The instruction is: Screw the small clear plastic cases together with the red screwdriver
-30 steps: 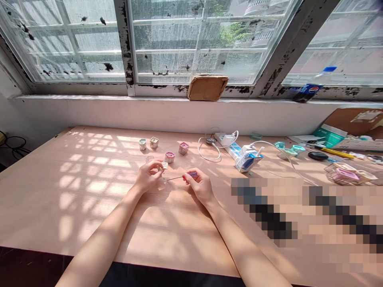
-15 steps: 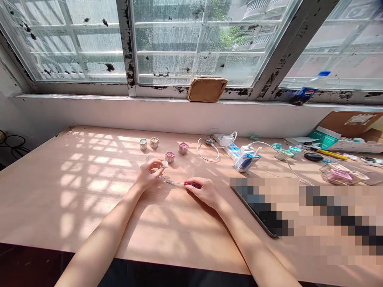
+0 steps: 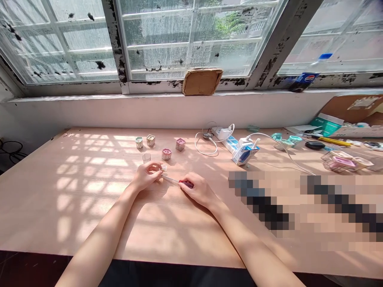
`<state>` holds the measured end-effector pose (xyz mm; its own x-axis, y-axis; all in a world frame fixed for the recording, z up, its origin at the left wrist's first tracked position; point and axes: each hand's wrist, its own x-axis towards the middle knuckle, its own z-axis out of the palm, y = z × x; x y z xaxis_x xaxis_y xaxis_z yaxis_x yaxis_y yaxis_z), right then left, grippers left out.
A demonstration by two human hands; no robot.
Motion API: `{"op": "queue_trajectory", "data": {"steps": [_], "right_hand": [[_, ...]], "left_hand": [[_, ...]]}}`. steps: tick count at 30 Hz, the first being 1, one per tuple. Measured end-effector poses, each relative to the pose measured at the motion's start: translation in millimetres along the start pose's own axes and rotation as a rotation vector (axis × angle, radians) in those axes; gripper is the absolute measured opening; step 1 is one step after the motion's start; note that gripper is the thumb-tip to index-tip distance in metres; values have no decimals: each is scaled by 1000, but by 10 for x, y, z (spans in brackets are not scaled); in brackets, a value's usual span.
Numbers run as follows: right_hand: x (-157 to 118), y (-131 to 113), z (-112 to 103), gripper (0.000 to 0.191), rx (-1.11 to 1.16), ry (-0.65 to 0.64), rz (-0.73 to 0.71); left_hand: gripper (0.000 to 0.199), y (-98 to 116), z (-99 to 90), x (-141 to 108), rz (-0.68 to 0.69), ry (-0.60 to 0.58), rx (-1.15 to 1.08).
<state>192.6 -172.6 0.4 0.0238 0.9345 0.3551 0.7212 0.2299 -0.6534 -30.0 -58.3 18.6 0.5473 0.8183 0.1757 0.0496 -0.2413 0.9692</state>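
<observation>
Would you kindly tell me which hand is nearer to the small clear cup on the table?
Left. The left hand sits in front of the clear cup, apart from it; the right hand lies farther off, to the cup's right.

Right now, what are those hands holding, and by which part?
The right hand holds a red-handled pick by its handle, the metal shaft pointing left. The left hand seems to pinch a tiny square piece by its edge.
</observation>
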Motion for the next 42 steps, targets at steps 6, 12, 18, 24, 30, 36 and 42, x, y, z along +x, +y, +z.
{"op": "queue_trajectory", "data": {"steps": [6,12,18,24,30,36,42], "right_hand": [[11,-5,8,13,-13,-12,3],[10,1,13,14,-18,-4,5],[17,-27,-5,13,-8,-6,-1],[25,-36,-6,14,-12,-15,10],[22,-46,-21,14,-5,-13,18],[25,-56,-32,13,-10,-11,15],[29,-53,-31,13,-1,-17,22]], "left_hand": [[34,-59,-46,-4,-21,-23,30],[33,-69,-64,-2,-55,-17,45],[34,-19,-41,-9,-54,13,13],[31,28,-22,-18,-87,-5,59],[31,27,-30,-18,-93,4,43],[34,6,-42,-21,-97,4,71],[35,10,-32,-13,-76,8,49]]}}
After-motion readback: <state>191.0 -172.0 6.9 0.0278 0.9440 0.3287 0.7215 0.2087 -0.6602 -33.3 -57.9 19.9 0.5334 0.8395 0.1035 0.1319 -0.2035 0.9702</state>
